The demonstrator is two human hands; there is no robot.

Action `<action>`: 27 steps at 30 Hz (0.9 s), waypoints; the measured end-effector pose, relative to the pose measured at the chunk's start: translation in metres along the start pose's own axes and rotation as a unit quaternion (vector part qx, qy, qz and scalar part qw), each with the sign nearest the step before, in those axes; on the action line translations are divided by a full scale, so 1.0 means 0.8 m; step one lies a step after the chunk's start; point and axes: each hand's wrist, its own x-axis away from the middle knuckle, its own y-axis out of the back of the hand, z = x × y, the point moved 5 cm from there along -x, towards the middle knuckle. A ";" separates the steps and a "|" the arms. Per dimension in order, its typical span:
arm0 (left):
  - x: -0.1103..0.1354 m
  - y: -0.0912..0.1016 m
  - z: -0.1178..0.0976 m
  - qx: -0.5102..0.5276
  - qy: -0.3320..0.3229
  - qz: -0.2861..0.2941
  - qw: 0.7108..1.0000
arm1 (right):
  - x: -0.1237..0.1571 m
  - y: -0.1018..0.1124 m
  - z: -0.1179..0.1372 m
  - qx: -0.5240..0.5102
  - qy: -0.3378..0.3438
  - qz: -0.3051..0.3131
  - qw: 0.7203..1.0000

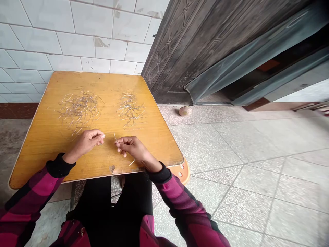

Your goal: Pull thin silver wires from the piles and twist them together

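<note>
My right hand (131, 146) pinches a thin piece of wire (115, 137) between thumb and fingers, its pale end sticking up past the fingertips. A short distance to the left, my left hand (93, 138) is closed with thumb against forefinger; whether anything small sits between them is hidden. Beyond the left hand lies a wide tangled pile of thin wires (81, 108). Past the right hand is a smaller pile of similar wires (130, 108). One loose wire piece (132, 162) rests under the right wrist, near the table's front edge.
The yellow wooden table (64, 80) stands against a white tiled wall (92, 20). An orange stool (183, 173) shows under its right corner. A round ball-like object (185, 110) lies on the tiled floor (231, 144) near a dark carved door (174, 51) and a grey-green curtain (246, 55).
</note>
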 end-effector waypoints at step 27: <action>0.006 -0.039 0.017 0.109 0.128 0.109 0.980 | 0.019 -0.024 0.077 0.246 0.346 -0.039 0.904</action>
